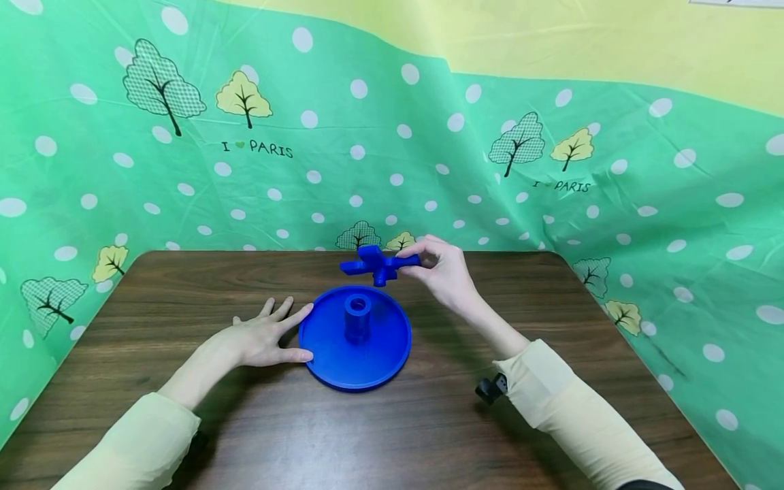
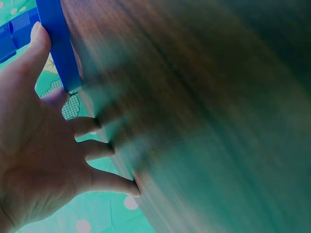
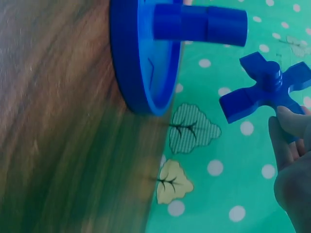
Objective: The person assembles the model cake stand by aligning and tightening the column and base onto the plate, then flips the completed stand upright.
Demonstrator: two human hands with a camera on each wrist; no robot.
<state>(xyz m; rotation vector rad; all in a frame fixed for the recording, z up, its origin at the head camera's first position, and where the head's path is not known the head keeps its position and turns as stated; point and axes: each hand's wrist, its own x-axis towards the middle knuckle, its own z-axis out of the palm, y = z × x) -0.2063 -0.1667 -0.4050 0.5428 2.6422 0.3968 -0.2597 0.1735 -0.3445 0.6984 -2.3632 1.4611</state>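
Green cloth (image 1: 380, 170) with white dots (image 1: 303, 39) and printed trees (image 1: 243, 95) hangs behind and beside the brown wood-grain table (image 1: 263, 435); a yellow band (image 1: 582, 47) runs high beyond it.

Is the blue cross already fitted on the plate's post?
No, the right hand holds the cross in the air, apart from the post.

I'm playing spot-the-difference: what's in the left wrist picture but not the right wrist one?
Only the left wrist view shows the palm of the left hand.
Only the right wrist view shows the blue cross, gripped by the right hand.
Both show the round base, its post, the brown table and spotted green cloth.
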